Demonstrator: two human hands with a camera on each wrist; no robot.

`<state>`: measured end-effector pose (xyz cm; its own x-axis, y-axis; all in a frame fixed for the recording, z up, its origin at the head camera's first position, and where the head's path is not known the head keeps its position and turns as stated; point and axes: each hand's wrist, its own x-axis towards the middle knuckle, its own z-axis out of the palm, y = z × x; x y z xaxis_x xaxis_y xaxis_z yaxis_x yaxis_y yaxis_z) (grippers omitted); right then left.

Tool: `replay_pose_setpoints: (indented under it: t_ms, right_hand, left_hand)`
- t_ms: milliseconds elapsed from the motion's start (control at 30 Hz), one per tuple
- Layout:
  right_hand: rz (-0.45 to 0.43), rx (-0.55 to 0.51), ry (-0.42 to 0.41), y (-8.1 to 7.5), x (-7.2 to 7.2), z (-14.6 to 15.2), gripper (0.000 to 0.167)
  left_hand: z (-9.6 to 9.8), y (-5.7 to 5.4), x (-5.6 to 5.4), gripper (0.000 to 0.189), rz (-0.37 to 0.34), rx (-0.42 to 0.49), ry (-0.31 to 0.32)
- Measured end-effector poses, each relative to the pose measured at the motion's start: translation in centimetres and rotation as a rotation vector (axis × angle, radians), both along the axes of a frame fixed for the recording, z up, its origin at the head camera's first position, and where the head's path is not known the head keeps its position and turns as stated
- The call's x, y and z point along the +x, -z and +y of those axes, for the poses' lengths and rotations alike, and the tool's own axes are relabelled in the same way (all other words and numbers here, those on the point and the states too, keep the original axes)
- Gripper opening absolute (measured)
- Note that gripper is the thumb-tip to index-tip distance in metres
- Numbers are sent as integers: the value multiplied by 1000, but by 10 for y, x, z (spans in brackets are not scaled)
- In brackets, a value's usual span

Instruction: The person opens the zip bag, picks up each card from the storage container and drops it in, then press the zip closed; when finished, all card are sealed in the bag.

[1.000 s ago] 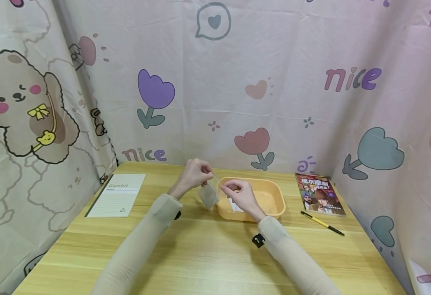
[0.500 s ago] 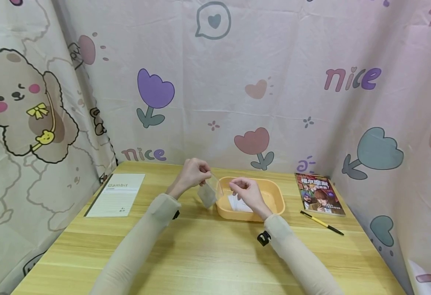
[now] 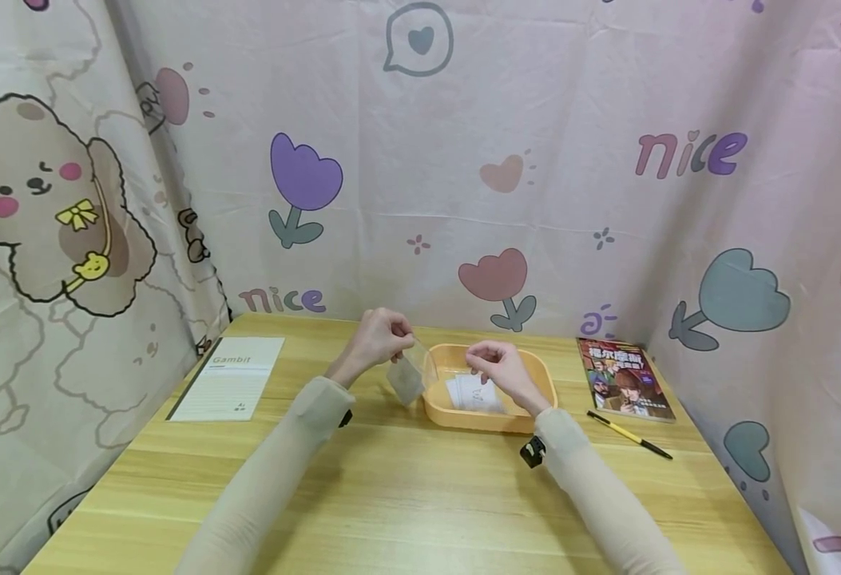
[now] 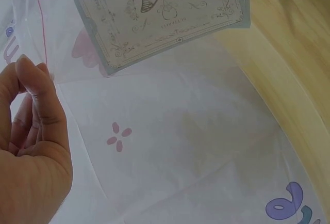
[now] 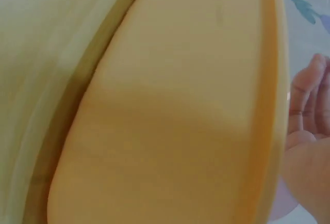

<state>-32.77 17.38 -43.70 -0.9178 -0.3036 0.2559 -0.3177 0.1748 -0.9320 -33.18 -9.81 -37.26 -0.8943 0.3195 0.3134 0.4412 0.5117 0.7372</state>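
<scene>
My left hand (image 3: 378, 342) pinches the top edge of a clear zip bag (image 3: 417, 366) with a red line along its seal. Inside the bag hang cards (image 4: 165, 17); the front one, seen in the left wrist view, has a butterfly print and an ornate border. Over the yellow plastic basket (image 3: 450, 418) hovers my right hand (image 3: 502, 369), its fingers loosely bent and nothing visible in them. White cards or papers (image 3: 479, 395) lie in the basket beneath that hand, one with a dark drawing. The right wrist view shows mostly the basket's outer wall.
A notebook (image 3: 228, 379) marked Gambit lies at the table's left. To the right are a comic-style book (image 3: 624, 379) and a yellow and black pen (image 3: 628, 435). Behind the wooden table (image 3: 420, 495) hangs a printed curtain (image 3: 406, 160).
My right hand has drawn away from the bag to the right, over the basket, uncovering more of the white cards. The left hand and the bag stay nearly in place.
</scene>
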Motion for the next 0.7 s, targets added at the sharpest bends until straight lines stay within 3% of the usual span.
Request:
replay_pose_setpoints:
  t_ms: [300, 533, 700]
  right_hand:
    - [-21, 278, -57, 5, -12, 28, 30]
    - [-59, 564, -91, 10, -20, 42, 41]
    - [-88, 618, -141, 18, -27, 44, 49]
  left_hand:
    - [1, 0, 0, 7, 0, -11, -15]
    - [2, -1, 1, 7, -2, -22, -16]
    - [3, -3, 2, 7, -11, -21, -13]
